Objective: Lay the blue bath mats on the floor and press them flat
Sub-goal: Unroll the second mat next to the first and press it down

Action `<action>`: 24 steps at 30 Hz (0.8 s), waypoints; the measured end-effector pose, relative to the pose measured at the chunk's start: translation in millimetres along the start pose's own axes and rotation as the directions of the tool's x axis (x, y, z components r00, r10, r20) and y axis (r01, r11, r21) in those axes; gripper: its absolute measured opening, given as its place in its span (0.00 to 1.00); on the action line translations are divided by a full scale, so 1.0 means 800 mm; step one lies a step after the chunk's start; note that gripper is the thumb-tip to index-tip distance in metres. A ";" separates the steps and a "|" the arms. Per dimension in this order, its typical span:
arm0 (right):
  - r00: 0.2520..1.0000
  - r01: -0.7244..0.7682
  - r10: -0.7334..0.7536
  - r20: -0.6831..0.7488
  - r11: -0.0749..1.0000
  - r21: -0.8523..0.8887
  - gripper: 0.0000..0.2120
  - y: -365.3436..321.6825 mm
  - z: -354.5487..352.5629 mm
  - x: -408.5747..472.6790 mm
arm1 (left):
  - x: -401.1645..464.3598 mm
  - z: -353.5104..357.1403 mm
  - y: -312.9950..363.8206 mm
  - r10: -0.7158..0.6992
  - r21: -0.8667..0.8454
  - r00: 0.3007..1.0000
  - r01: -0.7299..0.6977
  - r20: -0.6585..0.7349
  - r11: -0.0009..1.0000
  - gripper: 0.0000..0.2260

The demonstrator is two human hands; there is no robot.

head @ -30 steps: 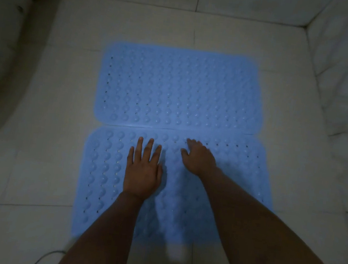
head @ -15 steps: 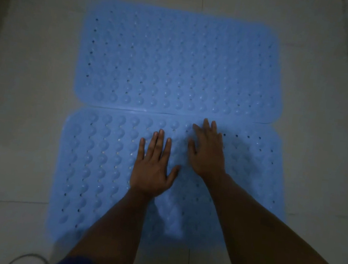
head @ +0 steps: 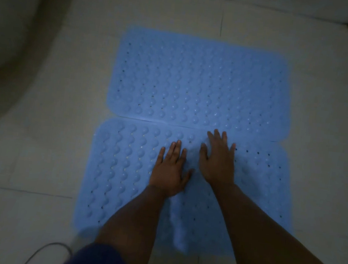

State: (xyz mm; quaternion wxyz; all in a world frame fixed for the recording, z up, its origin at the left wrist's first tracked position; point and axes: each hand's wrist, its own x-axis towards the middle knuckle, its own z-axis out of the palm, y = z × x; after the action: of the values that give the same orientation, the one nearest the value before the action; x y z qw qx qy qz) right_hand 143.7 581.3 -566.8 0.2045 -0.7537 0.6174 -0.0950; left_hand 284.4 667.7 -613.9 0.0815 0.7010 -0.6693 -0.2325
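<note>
Left hand: my left hand [head: 169, 171] lay palm down on the near mat [head: 125, 169], fingers straight and slightly spread, holding nothing.
Right hand: my right hand [head: 218, 159] lay flat just beside the left, thumbs close but apart, its fingertips [head: 217, 133] reaching almost to the seam between the mats.
Near mat: blue, bumpy, dotted with small holes; it lay on the tiled floor [head: 36, 148] under both hands.
Far mat: the far mat [head: 200, 82], of the same blue, lay flat beyond the first, their long edges meeting.
Sleeve: a dark blue sleeve [head: 100, 260] showed at the lower edge, on my left arm.
Cable: a thin pale cable [head: 47, 249] curved over the floor beside that sleeve.
Surroundings: a pale curved fixture [head: 9, 26] stood at far left; I could not tell what it was.
</note>
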 end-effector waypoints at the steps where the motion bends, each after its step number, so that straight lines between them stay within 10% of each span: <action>1: 0.999 -0.014 0.014 0.034 1.000 0.005 0.23 -0.014 -0.011 0.002 | 0.000 -0.019 -0.004 -0.023 -0.044 1.000 0.023 -0.009 0.999 0.31; 8: 0.957 0.089 -0.082 0.280 0.996 -0.016 0.31 -0.105 0.039 -0.028 | -0.050 -0.091 -0.094 -0.199 0.112 0.958 0.225 -0.207 0.968 0.24; 24: 0.973 0.229 -0.210 0.100 0.940 -0.253 0.37 -0.120 0.164 -0.078 | -0.076 -0.055 -0.150 -0.222 0.097 0.915 0.268 -0.336 0.958 0.26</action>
State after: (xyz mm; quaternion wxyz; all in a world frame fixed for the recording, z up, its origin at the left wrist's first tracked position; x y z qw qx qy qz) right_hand 267.7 681.5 -637.0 0.1132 -0.8410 0.5290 -0.0075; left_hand 411.5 729.5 -613.0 0.1101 0.8120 -0.5682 -0.0754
